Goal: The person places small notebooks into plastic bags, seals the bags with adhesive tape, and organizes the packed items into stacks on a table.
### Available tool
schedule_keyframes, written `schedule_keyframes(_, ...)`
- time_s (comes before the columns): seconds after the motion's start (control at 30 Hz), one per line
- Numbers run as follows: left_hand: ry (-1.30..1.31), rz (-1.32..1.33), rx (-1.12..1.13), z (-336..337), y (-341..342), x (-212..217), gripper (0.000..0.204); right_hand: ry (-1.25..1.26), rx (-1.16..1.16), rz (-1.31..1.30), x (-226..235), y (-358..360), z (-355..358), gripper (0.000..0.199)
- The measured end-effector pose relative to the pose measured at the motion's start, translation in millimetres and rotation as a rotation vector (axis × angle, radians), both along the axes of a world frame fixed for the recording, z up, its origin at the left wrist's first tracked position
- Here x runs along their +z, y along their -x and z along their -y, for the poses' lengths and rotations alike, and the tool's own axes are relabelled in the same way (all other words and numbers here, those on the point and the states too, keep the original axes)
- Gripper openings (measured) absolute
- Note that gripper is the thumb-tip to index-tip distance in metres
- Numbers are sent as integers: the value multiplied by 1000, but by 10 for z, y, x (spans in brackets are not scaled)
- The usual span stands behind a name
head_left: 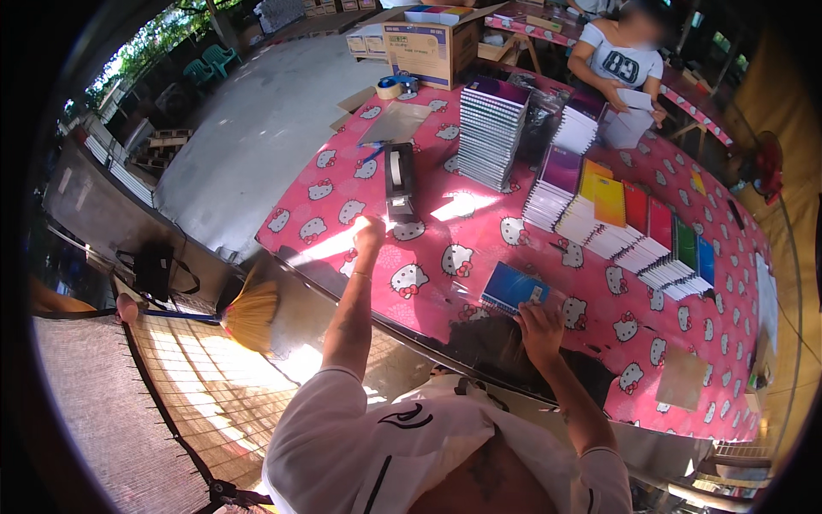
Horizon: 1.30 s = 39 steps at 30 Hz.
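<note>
My left hand [370, 233] reaches forward over the pink cat-print tablecloth [479, 257], its fingers just short of the black tape dispenser [399, 182]; it holds nothing. My right hand [538, 324] presses on the near edge of a blue notebook [512, 288] wrapped in clear film, lying flat near the table's front edge.
A tall stack of spiral notebooks [490, 130] and rows of coloured notebooks [629, 227] cover the table's middle and right. A cardboard box [428, 43] stands at the far end. Another person [618, 64] handles notebooks across the table. A straw broom [248, 315] lies at the left.
</note>
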State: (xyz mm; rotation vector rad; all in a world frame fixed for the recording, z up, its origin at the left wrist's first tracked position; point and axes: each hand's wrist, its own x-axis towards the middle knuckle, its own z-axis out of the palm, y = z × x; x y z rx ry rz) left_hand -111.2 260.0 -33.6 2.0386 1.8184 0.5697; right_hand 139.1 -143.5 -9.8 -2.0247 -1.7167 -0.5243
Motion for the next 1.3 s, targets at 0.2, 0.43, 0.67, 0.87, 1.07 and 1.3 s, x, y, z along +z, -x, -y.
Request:
schedule_keyframes(0.2,387,489,-736,1897,-1055,951,25,-40,15,-9,3,-27,-2,30)
schedule_keyframes(0.43,159,-284,-733,2516,-1443,916,47,-69,65,-46,17,-44,-27,29)
schedule_keyframes(0.67,48,-301,-745,2644,-1130,713,49,83,96,-110,357,-40,-1,37)
schedule_keyframes(0.87,-681,-71,-1027,3040,-1031,404,39,380,264,-573,560,-734,-650,50)
schedule_keyframes(1.07,-261,506,-922,2777,-952,695,27,697,279,-1523,882,-1446,-568,61)
schedule_keyframes(1.3,438,855,-769,2534,-838,409,28,493,243,-1677,881,-880,12,59)
